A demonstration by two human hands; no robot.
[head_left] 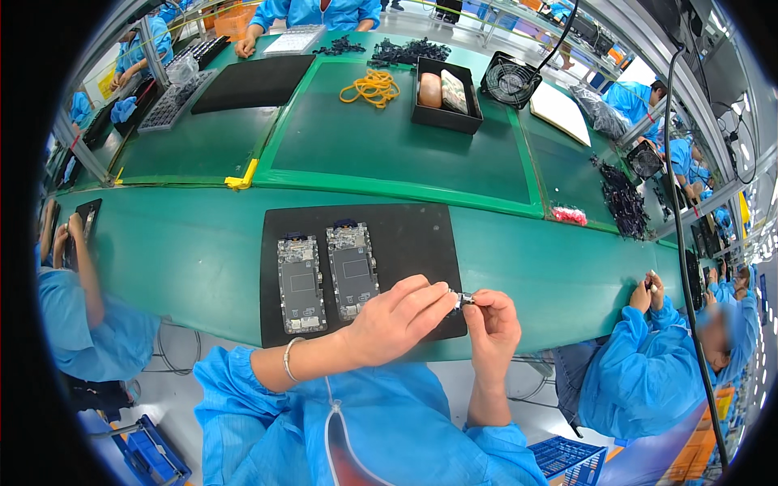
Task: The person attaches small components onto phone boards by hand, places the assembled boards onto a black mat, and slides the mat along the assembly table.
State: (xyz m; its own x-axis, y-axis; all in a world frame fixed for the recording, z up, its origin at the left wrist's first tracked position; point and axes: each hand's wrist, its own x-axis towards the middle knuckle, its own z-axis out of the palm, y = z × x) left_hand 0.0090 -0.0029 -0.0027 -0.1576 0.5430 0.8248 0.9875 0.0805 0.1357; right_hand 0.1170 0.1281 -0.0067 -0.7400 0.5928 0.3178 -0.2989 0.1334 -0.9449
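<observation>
Over the right-hand side of a black mat (413,235), a small silvery part (463,299) is being held up between the two hands, apparently so that it can be turned and seen at close range. By the right hand (493,328) it is being pinched between thumb and bent fingers. By the left hand (401,317) it is being met from the other side with curled fingertips; since the thumb is being hidden, whether it is being gripped or merely steadied there cannot be told. Much of the part is being covered by fingers, so its exact shape cannot be made out. To the left, two circuit boards, a left board (301,283) and a right board (353,271), are being supported flat on the mat, side by side and lengthwise, probably so that both can be reached easily. By the mat they are being separated from the green tabletop (186,251), perhaps for protection against scratches. Farther off, beyond the working area, a yellow cord bundle (370,87) and a black tray (447,121) are being stored, presumably so that space near the hands is not being taken up.
</observation>
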